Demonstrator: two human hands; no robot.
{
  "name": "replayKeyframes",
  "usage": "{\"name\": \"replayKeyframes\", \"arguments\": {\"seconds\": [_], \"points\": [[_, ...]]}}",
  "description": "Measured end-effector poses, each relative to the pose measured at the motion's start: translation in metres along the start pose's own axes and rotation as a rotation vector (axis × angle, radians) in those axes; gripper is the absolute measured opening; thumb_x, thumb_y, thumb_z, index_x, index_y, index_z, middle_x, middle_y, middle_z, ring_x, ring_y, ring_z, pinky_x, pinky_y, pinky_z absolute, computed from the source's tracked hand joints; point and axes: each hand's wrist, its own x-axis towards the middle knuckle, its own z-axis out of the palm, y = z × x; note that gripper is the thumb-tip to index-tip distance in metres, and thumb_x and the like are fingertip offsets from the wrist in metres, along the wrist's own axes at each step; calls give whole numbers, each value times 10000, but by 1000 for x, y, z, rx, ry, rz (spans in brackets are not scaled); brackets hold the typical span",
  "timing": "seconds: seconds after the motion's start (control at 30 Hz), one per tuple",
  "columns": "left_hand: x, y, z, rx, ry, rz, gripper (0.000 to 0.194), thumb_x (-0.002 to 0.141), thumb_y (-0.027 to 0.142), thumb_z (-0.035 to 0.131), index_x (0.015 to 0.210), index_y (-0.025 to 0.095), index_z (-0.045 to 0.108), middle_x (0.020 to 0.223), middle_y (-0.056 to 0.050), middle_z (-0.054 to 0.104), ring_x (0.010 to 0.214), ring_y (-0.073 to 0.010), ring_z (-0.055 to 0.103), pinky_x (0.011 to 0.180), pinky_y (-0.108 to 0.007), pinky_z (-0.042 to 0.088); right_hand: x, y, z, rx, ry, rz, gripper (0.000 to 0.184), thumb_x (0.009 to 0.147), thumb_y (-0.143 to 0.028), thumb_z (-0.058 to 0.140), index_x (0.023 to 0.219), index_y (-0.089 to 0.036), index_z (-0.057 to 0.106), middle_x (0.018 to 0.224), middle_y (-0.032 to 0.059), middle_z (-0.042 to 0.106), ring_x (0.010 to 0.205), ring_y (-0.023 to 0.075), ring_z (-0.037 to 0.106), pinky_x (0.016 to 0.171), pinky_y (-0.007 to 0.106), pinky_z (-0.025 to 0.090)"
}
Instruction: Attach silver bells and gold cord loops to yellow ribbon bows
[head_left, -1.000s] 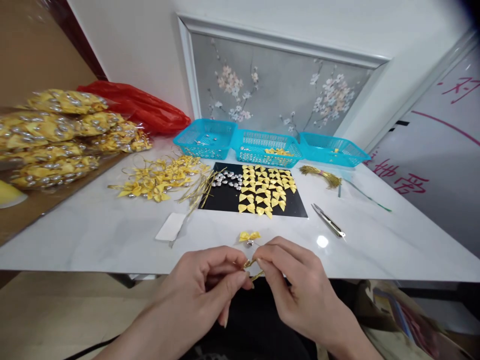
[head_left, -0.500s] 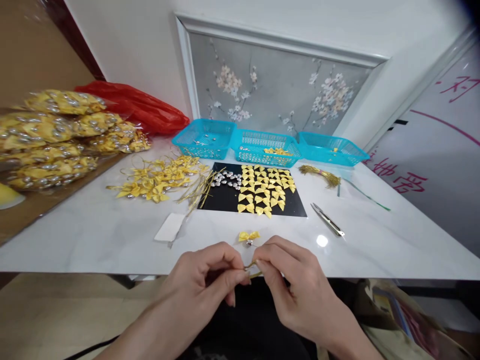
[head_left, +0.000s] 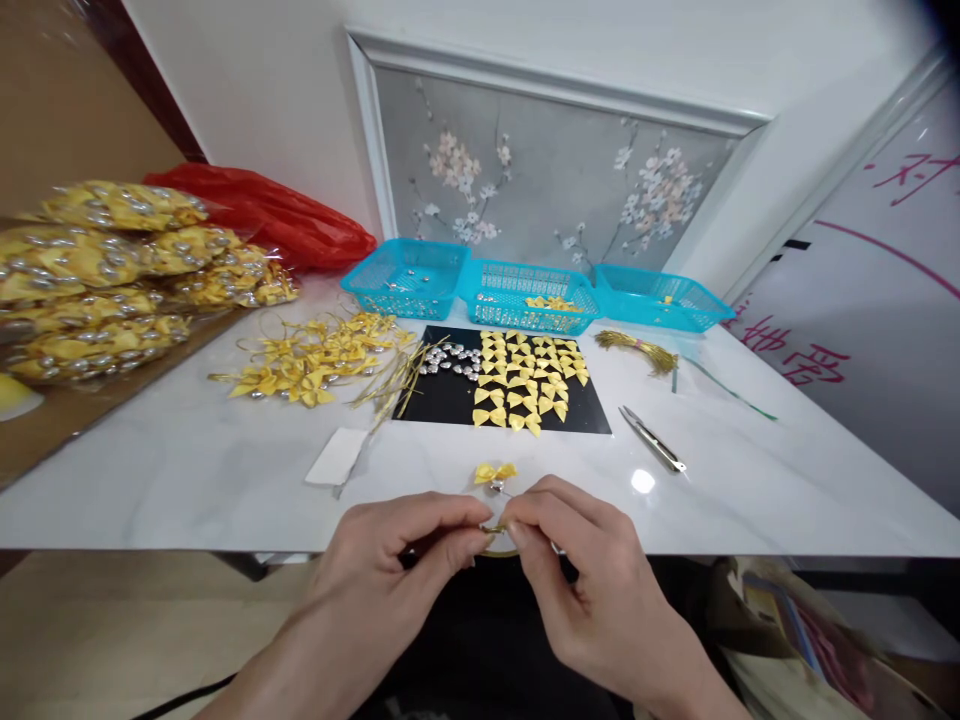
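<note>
My left hand and my right hand meet at the near edge of the white table. Both pinch a thin gold cord between thumb and forefinger. Just beyond my fingertips a small yellow ribbon bow with a silver bead lies on the table, seemingly on the same cord. A black mat further back holds rows of yellow bows and several silver beads.
A heap of finished bows with gold loops lies at the left, with packed bags and a red bag behind. Three turquoise baskets line the back. Snips, a gold cord bundle and a white card lie around.
My fingertips have closed in toward each other and risen slightly toward the table edge; the loose ends of the gold cord below my fingers now form a small loop.
</note>
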Motion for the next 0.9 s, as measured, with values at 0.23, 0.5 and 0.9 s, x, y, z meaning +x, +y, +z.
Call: {"name": "replayKeyframes", "arguments": {"seconds": [0.23,0.5,0.9], "points": [[1,1,0,70,4,42,115,755,268,696,725,253,806,738,-7,818,652,-204,733,659,-278,554,0,0,-1,-9,-11,-15,177,944,-87,435,913,-165,591,802,43,569,710,157,534,630,284,452],[0,5,-1,116,-54,88,181,822,256,611,695,240,740,627,34,745,577,-162,667,586,-238,494,-1,0,0,0,-18,-16,197,955,-85,435,964,-171,612,829,46,582,732,161,554,650,295,481],[2,3,0,171,-106,104,222,861,240,562,683,231,693,669,41,722,625,-149,650,643,-236,460,0,2,0,-125,-15,-96,207,958,-49,462,948,-174,627,846,58,640,762,173,604,694,300,517]]}}
